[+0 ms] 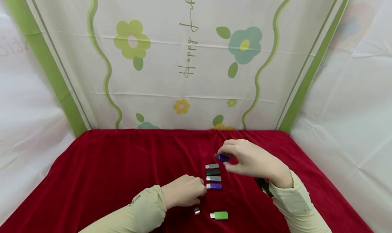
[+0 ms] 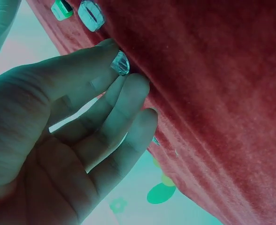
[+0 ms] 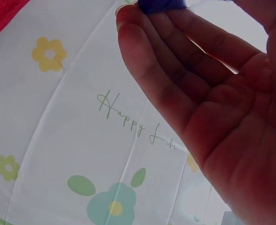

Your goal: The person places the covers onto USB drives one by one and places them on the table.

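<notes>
In the head view my right hand (image 1: 249,158) pinches a purple USB flash drive (image 1: 223,157) above the cloth, its metal plug pointing left. Only part of that purple drive (image 3: 160,4) shows at the top of the right wrist view. Low over the cloth, my left hand (image 1: 185,191) is by the plug end of another purple USB drive (image 1: 215,186). Between its thumb and fingertips the left wrist view shows a small shiny silver cap (image 2: 121,63), partly covered. A second silver cap (image 1: 197,211) lies on the cloth near a green USB drive (image 1: 221,215).
Above the lying purple drive, a grey drive (image 1: 216,179), a black drive (image 1: 213,172) and another grey drive (image 1: 214,166) form a column. Red cloth (image 1: 122,165) covers the table. A printed white curtain (image 1: 165,73) stands behind, with white side walls.
</notes>
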Action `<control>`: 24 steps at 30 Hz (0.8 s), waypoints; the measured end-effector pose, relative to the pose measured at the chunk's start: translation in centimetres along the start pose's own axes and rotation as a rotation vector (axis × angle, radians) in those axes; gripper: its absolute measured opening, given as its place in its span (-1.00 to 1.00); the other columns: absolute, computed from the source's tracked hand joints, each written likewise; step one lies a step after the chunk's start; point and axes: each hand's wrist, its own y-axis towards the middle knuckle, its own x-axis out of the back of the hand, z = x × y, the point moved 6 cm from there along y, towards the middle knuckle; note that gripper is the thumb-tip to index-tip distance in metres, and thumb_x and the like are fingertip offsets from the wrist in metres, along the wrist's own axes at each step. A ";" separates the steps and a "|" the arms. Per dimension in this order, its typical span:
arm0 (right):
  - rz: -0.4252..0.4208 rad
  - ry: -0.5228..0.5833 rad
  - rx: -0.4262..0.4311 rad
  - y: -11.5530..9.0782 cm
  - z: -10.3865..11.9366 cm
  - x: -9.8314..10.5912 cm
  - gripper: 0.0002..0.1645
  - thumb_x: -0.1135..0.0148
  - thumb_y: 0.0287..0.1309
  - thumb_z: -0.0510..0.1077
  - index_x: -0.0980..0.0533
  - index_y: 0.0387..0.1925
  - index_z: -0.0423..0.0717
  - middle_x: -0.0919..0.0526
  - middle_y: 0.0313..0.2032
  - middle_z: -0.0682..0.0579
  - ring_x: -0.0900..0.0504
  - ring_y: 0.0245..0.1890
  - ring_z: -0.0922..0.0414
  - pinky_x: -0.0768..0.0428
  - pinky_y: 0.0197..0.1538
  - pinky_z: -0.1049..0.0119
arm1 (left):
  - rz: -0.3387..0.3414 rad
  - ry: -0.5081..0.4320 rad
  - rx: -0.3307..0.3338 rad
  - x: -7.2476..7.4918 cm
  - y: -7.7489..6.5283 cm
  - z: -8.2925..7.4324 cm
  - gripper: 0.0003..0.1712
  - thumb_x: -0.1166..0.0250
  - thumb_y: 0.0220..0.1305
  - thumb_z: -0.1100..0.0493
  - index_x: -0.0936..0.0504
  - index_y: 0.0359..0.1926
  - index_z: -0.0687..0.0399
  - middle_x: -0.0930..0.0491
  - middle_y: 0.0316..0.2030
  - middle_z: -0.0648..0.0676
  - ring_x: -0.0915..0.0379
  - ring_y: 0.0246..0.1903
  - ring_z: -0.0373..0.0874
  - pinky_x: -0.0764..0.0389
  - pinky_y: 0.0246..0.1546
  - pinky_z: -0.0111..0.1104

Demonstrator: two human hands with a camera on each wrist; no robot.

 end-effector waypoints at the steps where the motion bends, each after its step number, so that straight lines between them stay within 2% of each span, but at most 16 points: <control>1: 0.000 0.000 0.001 0.0 0.0 0.0 -0.72 -0.34 -0.08 -0.38 -0.60 -0.28 -0.07 -0.50 -0.37 0.25 -0.42 -0.44 0.36 -0.49 -0.36 0.47 | 0.002 0.006 -0.002 0.0 0.0 0.0 -0.73 -0.54 -0.02 0.07 -0.55 -0.58 -0.17 -0.40 -0.58 -0.18 -0.32 -0.62 -0.35 -0.37 -0.63 -0.48; 8: 0.000 0.005 0.003 0.0 -0.1 -0.2 -0.72 -0.34 -0.08 -0.38 -0.61 -0.26 -0.07 -0.51 -0.36 0.24 -0.43 -0.44 0.36 -0.49 -0.35 0.48 | -0.012 -0.012 -0.007 -0.8 0.1 0.3 -0.67 -0.49 -0.04 0.09 -0.45 -0.64 -0.15 -0.35 -0.61 -0.18 -0.21 -0.68 -0.36 -0.32 -0.68 -0.49; 11: 0.001 0.006 0.003 0.0 -0.1 -0.2 -0.71 -0.34 -0.07 -0.38 -0.61 -0.26 -0.07 -0.51 -0.36 0.25 -0.43 -0.44 0.37 -0.49 -0.35 0.47 | -0.039 -0.102 -0.004 -0.7 -0.1 0.8 -0.64 -0.46 -0.04 0.14 -0.39 -0.66 -0.15 -0.30 -0.67 -0.21 -0.18 -0.72 -0.41 -0.29 -0.70 -0.53; 13: -0.001 0.002 0.004 0.1 -0.1 -0.2 -0.71 -0.34 -0.07 -0.38 -0.60 -0.26 -0.06 -0.51 -0.36 0.25 -0.43 -0.44 0.37 -0.49 -0.35 0.47 | -0.061 -0.192 0.003 -0.1 -0.3 1.4 -0.63 -0.43 0.01 0.19 -0.37 -0.65 -0.14 -0.28 -0.69 -0.22 -0.16 -0.73 -0.44 -0.27 -0.70 -0.57; 16: -0.007 -0.005 0.008 0.1 0.0 0.0 -0.72 -0.34 -0.08 -0.38 -0.60 -0.27 -0.05 -0.50 -0.37 0.26 -0.42 -0.44 0.37 -0.49 -0.35 0.47 | -0.103 -0.316 0.026 1.7 -0.9 2.3 -0.69 -0.38 0.10 0.25 -0.43 -0.60 -0.11 -0.31 -0.66 -0.23 -0.19 -0.69 -0.45 -0.28 -0.66 -0.62; 19: -0.009 -0.009 0.010 0.1 0.1 0.1 -0.72 -0.35 -0.09 -0.38 -0.60 -0.28 -0.05 -0.49 -0.37 0.27 -0.42 -0.44 0.37 -0.48 -0.35 0.47 | -0.174 -0.380 0.055 4.4 -1.7 3.0 -0.83 -0.35 0.16 0.26 -0.54 -0.48 -0.05 -0.41 -0.55 -0.20 -0.28 -0.59 -0.45 -0.35 -0.56 -0.65; 22: -0.007 -0.012 0.007 0.0 0.2 0.0 -0.71 -0.35 -0.09 -0.38 -0.60 -0.27 -0.05 -0.50 -0.37 0.26 -0.42 -0.45 0.36 -0.48 -0.35 0.47 | -0.283 -0.411 0.062 6.9 -2.7 3.5 -0.93 -0.35 0.20 0.26 -0.62 -0.34 0.01 -0.49 -0.43 -0.16 -0.38 -0.48 -0.44 -0.42 -0.43 -0.66; 24: -0.003 -0.014 0.001 -0.1 0.2 0.0 -0.72 -0.36 -0.08 -0.37 -0.61 -0.27 -0.05 -0.50 -0.37 0.25 -0.43 -0.45 0.35 -0.49 -0.34 0.46 | -0.389 -0.409 0.043 8.5 -3.5 3.6 -0.93 -0.35 0.21 0.27 -0.63 -0.29 0.03 -0.51 -0.38 -0.15 -0.42 -0.44 -0.42 -0.44 -0.38 -0.66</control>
